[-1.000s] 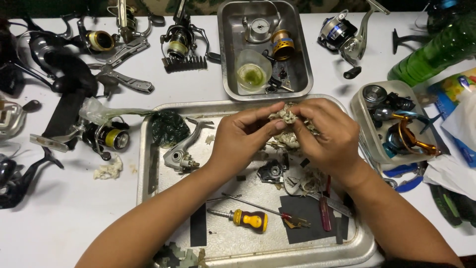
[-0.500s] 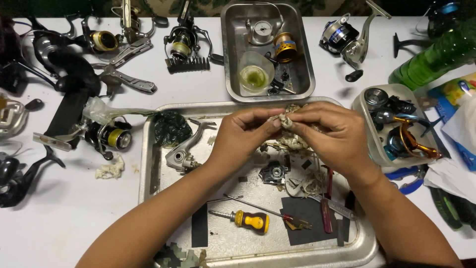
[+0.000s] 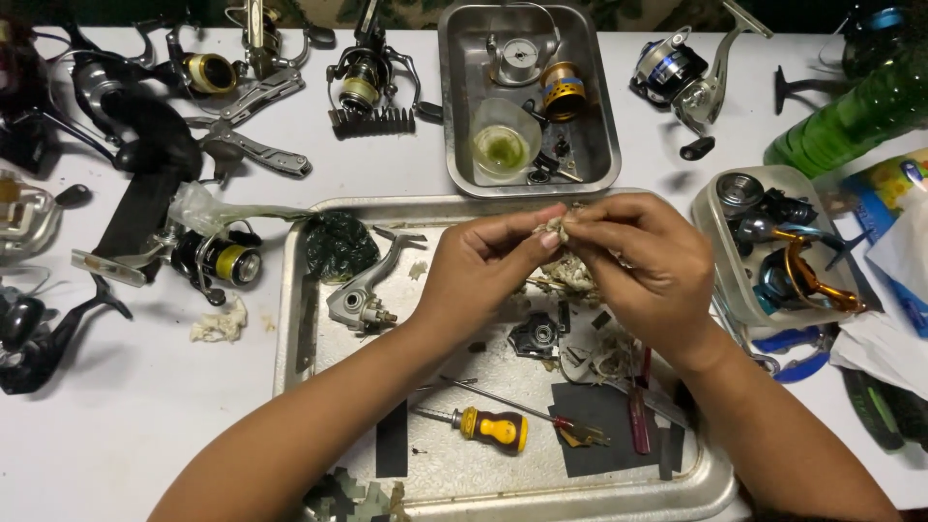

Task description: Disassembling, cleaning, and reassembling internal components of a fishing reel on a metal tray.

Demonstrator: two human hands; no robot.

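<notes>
Both forearms enter from the lower edge and converge toward centre frame. Left hand palm-down, wrist slightly raised, fingers extended and pinched together at the tips. Right hand curled, knuckles up, thumb and forefinger pinched. Fingertips of both hands meet, touching.

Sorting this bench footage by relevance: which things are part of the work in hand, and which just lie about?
In hand:
left hand
right hand
dirty rag wad
large metal tray
grey reel body

Lying about:
yellow screwdriver
green bottle
small tray
tub of parts
</notes>
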